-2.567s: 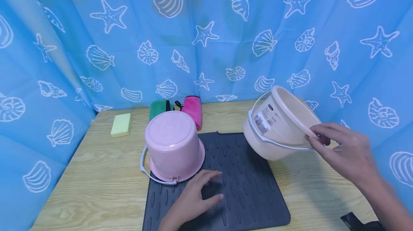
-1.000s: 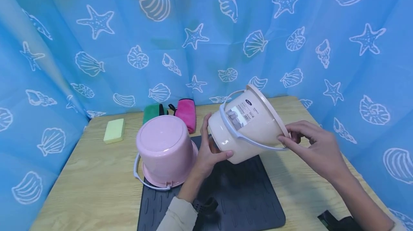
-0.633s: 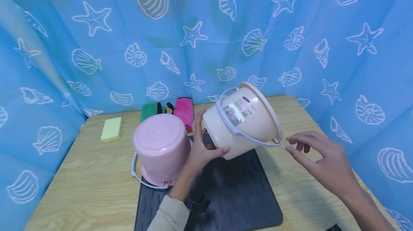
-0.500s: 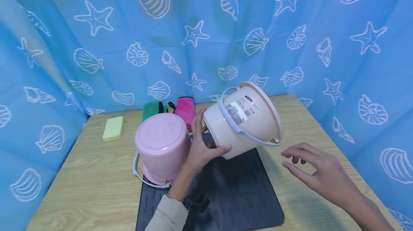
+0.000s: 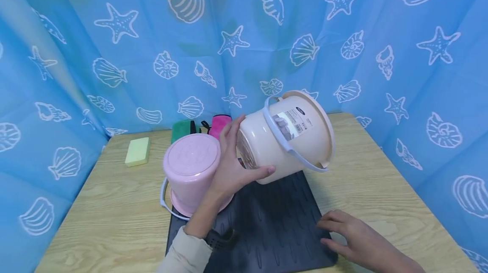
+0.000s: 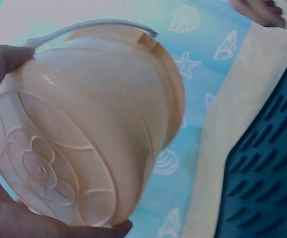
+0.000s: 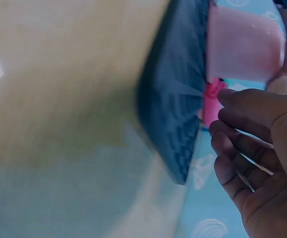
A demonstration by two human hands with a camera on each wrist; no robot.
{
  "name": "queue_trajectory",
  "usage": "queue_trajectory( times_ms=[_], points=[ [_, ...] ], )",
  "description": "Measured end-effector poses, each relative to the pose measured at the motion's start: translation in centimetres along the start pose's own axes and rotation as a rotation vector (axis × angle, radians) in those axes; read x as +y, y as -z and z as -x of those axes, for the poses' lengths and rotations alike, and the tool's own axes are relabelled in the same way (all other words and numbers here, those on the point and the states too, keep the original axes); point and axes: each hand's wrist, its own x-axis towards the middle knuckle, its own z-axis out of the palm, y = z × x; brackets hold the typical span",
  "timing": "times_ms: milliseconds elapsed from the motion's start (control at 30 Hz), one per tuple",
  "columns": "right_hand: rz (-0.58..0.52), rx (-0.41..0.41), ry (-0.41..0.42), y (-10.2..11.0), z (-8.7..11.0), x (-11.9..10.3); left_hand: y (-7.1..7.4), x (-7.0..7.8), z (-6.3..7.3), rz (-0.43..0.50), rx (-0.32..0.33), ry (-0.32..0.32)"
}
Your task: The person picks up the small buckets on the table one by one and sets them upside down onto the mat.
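Observation:
A cream bucket [image 5: 297,137] with a pale blue handle and a label is tilted on its side above the dark mat [image 5: 274,226]. My left hand [image 5: 232,167] grips it by its base, thumb on one side and fingers on the other; the left wrist view shows the flower-patterned bottom of the bucket [image 6: 94,114]. The right hand [image 5: 354,239] holds nothing and hovers by the mat's right edge, fingers loosely bent, as the right wrist view also shows. A pink bucket [image 5: 192,158] stands upside down on the mat's left part, behind my left forearm.
A yellow sponge [image 5: 137,151] lies on the wooden table [image 5: 110,205] at the left. Behind the pink bucket are a green cloth [image 5: 180,129] and a pink cloth [image 5: 219,124], partly hidden. A blue shell-patterned curtain [image 5: 244,65] hangs around the table.
My left hand took hold of the cream bucket's base, and the right hand let go of its rim. The right hand then moved down toward the mat's edge. The bucket has shifted left.

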Motion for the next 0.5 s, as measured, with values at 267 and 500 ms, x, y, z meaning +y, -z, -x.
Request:
queue_trajectory(
  times_ms=[267,500],
  points=[
    [-0.101,-0.247,-0.088,-2.2,0.6,0.6,1.4,2.4,-0.7,-0.145,-0.013,-0.044],
    [-0.12,-0.195,-0.02,-2.8,0.9,1.1,3.7,4.2,-0.7,-0.193,-0.044,0.011]
  ],
)
